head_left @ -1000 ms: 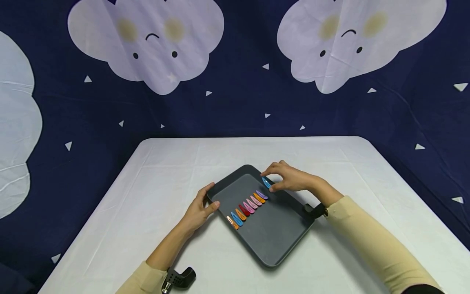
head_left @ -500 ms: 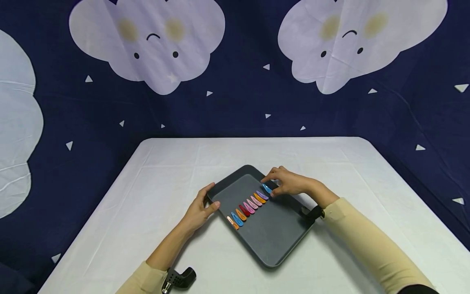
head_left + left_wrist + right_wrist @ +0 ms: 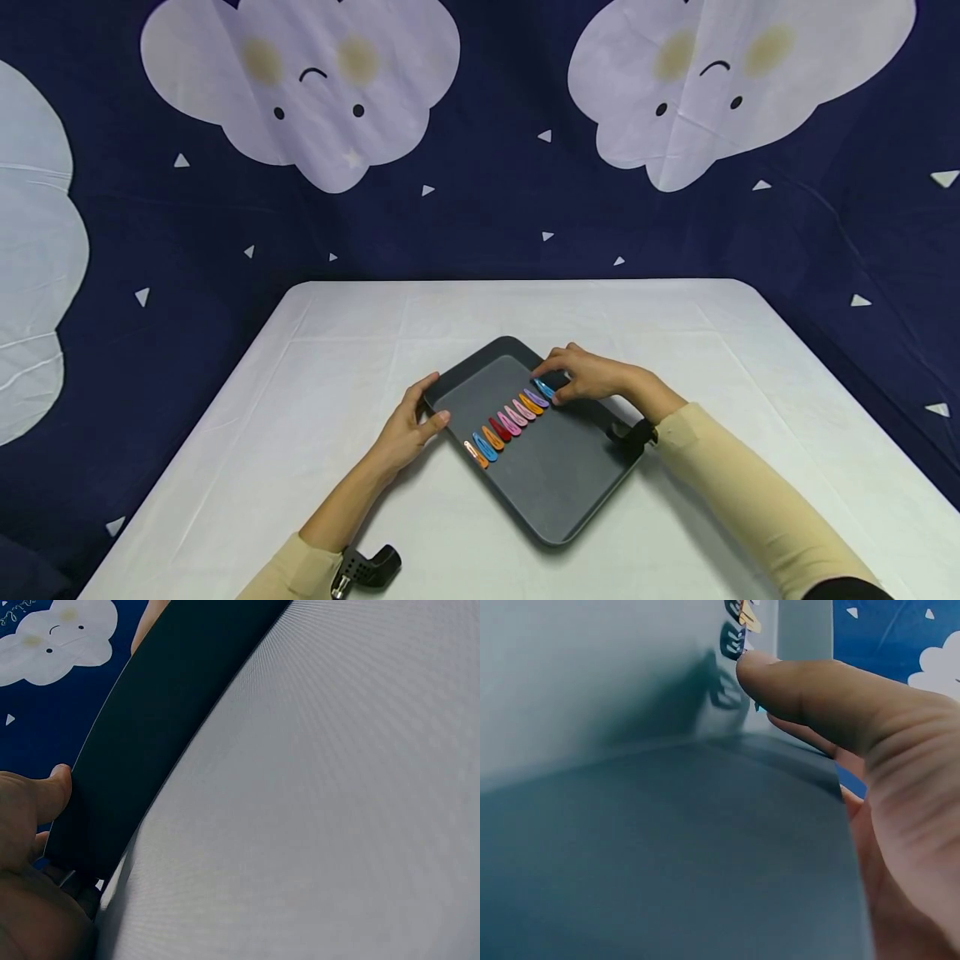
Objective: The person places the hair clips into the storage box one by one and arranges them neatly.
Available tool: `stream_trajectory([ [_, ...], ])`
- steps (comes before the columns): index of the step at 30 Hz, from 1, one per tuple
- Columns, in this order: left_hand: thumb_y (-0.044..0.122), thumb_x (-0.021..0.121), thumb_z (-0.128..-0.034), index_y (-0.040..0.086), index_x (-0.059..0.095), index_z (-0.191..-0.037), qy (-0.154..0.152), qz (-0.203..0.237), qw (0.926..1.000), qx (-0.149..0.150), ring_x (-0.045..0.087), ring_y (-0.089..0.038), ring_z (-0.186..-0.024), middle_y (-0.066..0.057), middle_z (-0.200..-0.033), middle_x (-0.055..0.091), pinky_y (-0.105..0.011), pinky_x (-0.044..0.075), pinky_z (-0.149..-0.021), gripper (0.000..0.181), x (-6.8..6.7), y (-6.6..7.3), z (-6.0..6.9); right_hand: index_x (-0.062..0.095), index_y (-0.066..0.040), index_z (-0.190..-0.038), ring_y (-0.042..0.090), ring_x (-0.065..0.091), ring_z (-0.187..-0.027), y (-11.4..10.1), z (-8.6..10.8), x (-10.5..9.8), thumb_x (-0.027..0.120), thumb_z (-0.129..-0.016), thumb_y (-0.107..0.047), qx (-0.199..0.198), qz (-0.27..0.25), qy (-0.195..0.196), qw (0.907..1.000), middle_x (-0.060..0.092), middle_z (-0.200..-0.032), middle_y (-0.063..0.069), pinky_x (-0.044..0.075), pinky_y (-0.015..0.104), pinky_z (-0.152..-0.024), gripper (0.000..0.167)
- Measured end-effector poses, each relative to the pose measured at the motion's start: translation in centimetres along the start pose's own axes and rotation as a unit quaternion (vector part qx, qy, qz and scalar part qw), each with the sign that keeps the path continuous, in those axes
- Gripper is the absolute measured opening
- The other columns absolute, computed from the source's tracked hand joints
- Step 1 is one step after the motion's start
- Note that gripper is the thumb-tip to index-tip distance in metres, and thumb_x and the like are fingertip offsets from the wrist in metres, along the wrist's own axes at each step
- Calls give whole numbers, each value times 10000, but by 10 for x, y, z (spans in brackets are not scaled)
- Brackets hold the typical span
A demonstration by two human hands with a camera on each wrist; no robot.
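Note:
A dark grey tray [image 3: 570, 475] lies at an angle on the table, with a slanting row of snap hair clips in it. My left hand [image 3: 402, 429] grips the tray's left corner, thumb over the rim; in the left wrist view that hand [image 3: 26, 817] is against the tray's dark outer wall [image 3: 135, 735]. At the row's upper end, my right hand [image 3: 588, 372] pinches a blue hair clip [image 3: 543, 388] between thumb and fingers, beside a purple clip [image 3: 536, 398]. In the right wrist view the thumb hides most of the blue clip [image 3: 760, 708].
Below the purple one come orange [image 3: 531, 404], pink [image 3: 513, 416], red [image 3: 498, 429] and blue [image 3: 483, 447] clips, down to an orange one [image 3: 476, 454] near the tray's lower-left wall. A white cloth [image 3: 225, 467] covers the table. Behind hangs a dark blue cloth [image 3: 487, 225] with clouds.
My right hand has lowered the blue hair clip from near the tray's upper rim down to the row's end, beside the purple clip. The left hand and tray have stayed put.

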State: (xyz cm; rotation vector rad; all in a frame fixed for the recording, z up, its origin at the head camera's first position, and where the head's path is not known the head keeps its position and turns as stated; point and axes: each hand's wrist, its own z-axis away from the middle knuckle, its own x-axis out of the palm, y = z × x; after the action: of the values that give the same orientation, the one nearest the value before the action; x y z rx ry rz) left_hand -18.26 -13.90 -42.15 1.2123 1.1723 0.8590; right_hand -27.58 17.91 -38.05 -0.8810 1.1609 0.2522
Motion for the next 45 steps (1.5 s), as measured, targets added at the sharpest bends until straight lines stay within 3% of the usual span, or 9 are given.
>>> stream_trajectory([
  [18, 89, 578, -921, 90, 249, -1480, -11, 23, 10000, -1, 133, -364, -1456, -235, -1549, 189, -492, 127, -1185, 649, 0, -1, 0, 605, -188, -1264, 196, 419, -1017, -3, -2, 3, 743, -781, -211, 30, 503, -91, 9987, 542, -1184, 62, 422, 361, -845, 503],
  [36, 80, 574, -921, 72, 243, -1480, -50, 45, 10000, 15, 124, -366, -1457, -242, -1549, 182, -491, 114, -1187, 650, 0, -2, -1, 588, -183, -1280, 183, 409, -986, -2, -2, 5, 755, -776, -256, 43, 538, -108, 9985, 539, -1182, 57, 413, 340, -829, 537],
  [45, 65, 574, -919, 59, 238, -1480, -47, 74, 9999, 57, 138, -367, -1454, -248, -1542, 203, -490, 131, -1184, 654, -1, -2, -2, 524, -183, -1345, 241, 432, -1040, -1, 0, 0, 731, -793, -275, 9, 135, 21, 9999, 541, -1208, 74, 406, 381, -850, 596],
])
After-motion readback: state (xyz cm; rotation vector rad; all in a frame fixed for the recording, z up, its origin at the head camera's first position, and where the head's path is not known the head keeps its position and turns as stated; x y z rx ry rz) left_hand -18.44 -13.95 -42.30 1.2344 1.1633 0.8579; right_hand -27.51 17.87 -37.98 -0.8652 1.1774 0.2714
